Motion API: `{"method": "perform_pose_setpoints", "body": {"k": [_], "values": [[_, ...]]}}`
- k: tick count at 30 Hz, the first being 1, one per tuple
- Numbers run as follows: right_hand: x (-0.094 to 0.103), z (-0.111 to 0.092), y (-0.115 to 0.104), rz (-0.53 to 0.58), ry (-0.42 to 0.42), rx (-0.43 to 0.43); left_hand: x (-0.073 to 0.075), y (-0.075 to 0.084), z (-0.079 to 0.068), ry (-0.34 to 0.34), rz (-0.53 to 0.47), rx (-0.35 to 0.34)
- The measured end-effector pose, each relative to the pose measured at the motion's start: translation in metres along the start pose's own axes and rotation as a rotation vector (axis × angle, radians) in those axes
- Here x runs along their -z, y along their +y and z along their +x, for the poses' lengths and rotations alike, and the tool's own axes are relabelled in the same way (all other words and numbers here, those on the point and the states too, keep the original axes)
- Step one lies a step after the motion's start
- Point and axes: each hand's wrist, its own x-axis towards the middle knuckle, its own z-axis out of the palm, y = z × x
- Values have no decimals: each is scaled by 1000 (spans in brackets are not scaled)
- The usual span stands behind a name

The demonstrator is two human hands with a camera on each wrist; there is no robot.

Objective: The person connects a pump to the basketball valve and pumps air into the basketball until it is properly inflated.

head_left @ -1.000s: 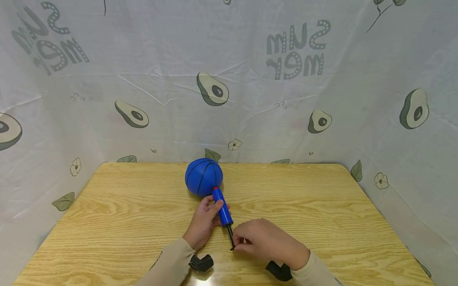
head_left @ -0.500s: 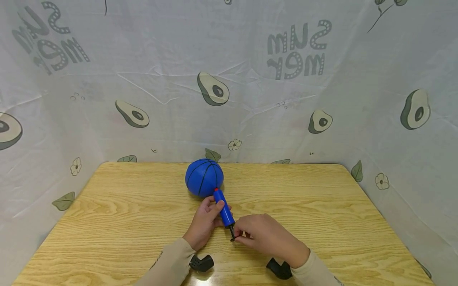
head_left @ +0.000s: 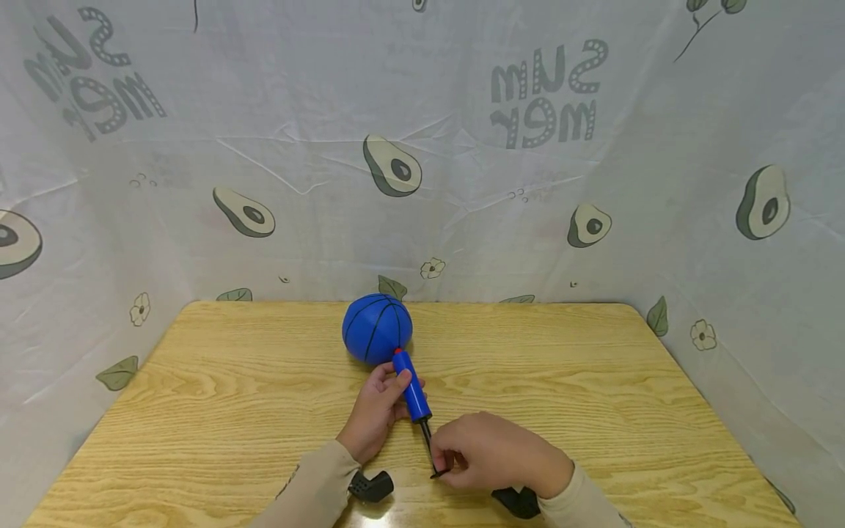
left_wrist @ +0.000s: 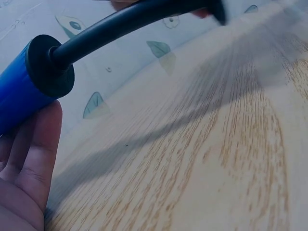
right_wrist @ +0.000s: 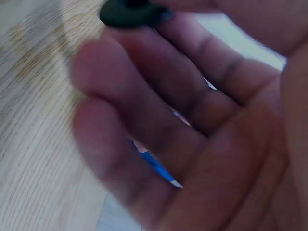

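Note:
A blue hand pump slants across the wooden table, its red tip against a blue ball with black seams. My left hand grips the pump's barrel, thumb on top. In the left wrist view, the barrel rests on the fingers and the black rod reaches out of its end cap. My right hand pinches the small black handle at the rod's end. From the right wrist, part of that dark handle shows by the curled fingers. Where the tip meets the ball is too small to make out.
The wooden table carries the ball near its back edge. Behind and at both sides hangs a pale sheet printed with avocados and leaves. Black wrist devices sit at both sleeve cuffs.
My right hand first pushed the rod toward the barrel, then drew it back toward me, so more rod shows now. The left hand and ball stay nearly in place.

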Motion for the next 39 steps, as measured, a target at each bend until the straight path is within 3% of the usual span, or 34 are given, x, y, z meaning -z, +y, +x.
{"method": "perform_pose_setpoints", "body": {"k": [3, 6, 12, 17, 21, 28, 39], "values": [[0, -1, 0, 31, -47, -14, -1, 0, 0, 0, -6, -1], [0, 0, 1, 22, -38, -7, -1, 1, 0, -4, -6, -2], [-2, 2, 3, -54, 91, 19, 0, 1, -1, -23, -17, -9], [-3, 4, 6, -89, 227, -33, 1, 0, -1, -32, -14, -15], [-2, 5, 7, -95, 284, -60, 0, 1, -1, -36, -2, -8], [0, 4, 6, -110, 247, -34, -2, 2, -1, -30, -9, 7], [-1, -1, 1, -57, 81, 85, -3, 3, -2, -2, 14, 3]]}}
